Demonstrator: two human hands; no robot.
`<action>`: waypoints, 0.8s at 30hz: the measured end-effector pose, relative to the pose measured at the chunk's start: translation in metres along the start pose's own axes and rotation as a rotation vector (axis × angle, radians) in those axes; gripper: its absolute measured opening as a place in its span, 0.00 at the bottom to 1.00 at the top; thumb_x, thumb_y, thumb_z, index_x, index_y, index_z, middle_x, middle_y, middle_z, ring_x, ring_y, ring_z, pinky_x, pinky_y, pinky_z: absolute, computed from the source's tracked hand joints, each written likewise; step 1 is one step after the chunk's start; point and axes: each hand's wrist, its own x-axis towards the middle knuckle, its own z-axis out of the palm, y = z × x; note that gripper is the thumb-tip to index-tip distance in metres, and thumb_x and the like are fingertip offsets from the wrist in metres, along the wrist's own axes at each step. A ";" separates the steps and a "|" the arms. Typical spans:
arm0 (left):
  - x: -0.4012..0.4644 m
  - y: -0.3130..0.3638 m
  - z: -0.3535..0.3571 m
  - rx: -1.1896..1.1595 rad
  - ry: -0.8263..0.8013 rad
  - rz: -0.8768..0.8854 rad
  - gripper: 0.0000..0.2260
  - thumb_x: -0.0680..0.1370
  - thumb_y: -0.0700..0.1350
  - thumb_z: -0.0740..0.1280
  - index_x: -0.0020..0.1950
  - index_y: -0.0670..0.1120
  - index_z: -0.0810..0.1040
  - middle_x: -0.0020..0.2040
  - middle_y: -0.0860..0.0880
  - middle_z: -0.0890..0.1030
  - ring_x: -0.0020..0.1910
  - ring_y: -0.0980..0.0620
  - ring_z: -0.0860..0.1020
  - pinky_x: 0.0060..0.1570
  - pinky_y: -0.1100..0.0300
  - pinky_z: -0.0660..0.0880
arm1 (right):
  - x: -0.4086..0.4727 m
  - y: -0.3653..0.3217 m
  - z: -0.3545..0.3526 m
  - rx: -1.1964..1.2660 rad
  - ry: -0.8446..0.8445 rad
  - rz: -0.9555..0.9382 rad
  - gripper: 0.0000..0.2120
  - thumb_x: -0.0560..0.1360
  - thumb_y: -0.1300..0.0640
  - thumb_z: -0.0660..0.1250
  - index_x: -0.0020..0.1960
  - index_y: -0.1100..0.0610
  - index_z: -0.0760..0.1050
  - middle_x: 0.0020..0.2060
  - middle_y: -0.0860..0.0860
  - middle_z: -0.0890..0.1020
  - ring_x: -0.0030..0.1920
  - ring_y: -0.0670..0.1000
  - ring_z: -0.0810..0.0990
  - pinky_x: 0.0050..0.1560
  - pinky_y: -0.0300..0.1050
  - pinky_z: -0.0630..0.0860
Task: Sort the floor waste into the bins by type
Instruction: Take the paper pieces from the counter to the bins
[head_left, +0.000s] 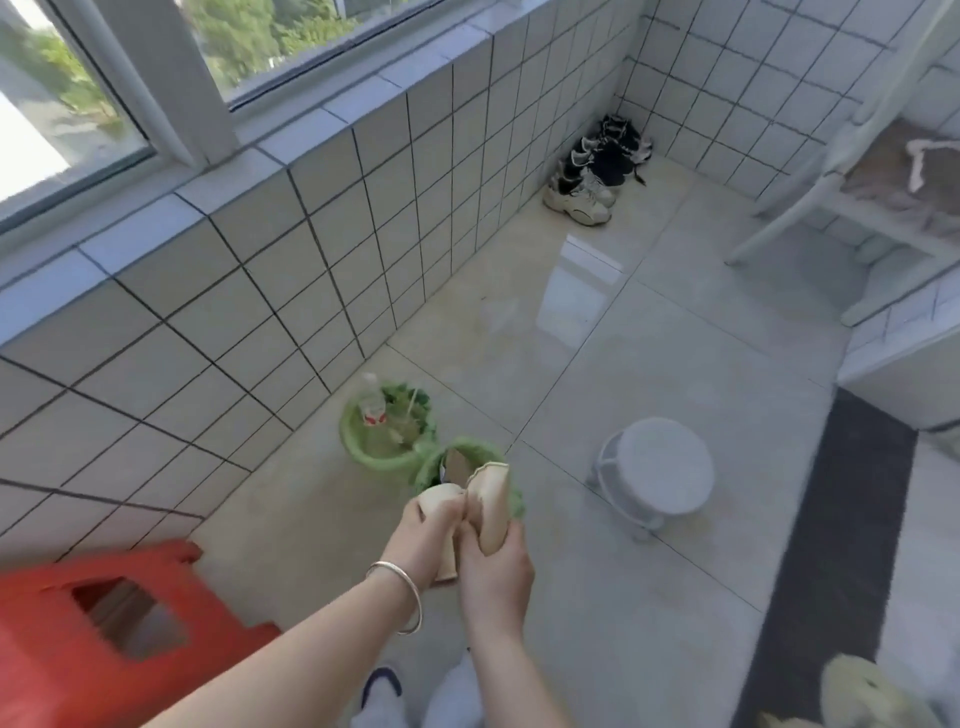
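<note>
Both hands are gripping folded cardboard: left hand on its rolled end, right hand around the flat slab. Long axis is pointing away, at the near bin just beyond. Far bin is touching it, wallward, holding a bottle.

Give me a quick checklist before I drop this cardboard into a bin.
1. Cardboard held by both hands: ok, left hand and right hand grip it.
2. Cardboard over the near bin: ok, it is in front of that bin's mouth.
3. Near bin suits cardboard: ok, a brown piece already shows inside.
4. Far bin is the wrong one: ok, it holds a bottle and greens.
5. Room left in the near bin: cannot tell, hands hide it.
6. More waste on the floor: cannot tell, none shows in this view.
</note>
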 end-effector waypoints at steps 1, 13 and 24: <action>0.015 -0.012 0.004 0.001 0.002 -0.022 0.32 0.58 0.57 0.67 0.61 0.48 0.70 0.52 0.46 0.80 0.47 0.50 0.80 0.37 0.59 0.78 | 0.011 0.012 0.001 -0.014 -0.001 0.027 0.08 0.72 0.52 0.69 0.48 0.53 0.73 0.39 0.48 0.80 0.43 0.54 0.78 0.41 0.43 0.70; 0.183 -0.120 0.036 0.223 0.002 -0.208 0.24 0.64 0.43 0.63 0.60 0.45 0.73 0.48 0.44 0.80 0.40 0.50 0.77 0.36 0.62 0.73 | 0.157 0.136 0.046 -0.227 -0.167 0.229 0.07 0.71 0.53 0.64 0.47 0.49 0.67 0.44 0.53 0.80 0.44 0.57 0.81 0.44 0.50 0.79; 0.372 -0.190 0.008 0.721 0.075 -0.080 0.16 0.74 0.48 0.67 0.61 0.57 0.75 0.52 0.50 0.83 0.53 0.46 0.79 0.53 0.57 0.75 | 0.293 0.238 0.137 -0.300 -0.343 0.157 0.08 0.77 0.51 0.61 0.53 0.52 0.66 0.46 0.49 0.78 0.46 0.51 0.78 0.42 0.43 0.71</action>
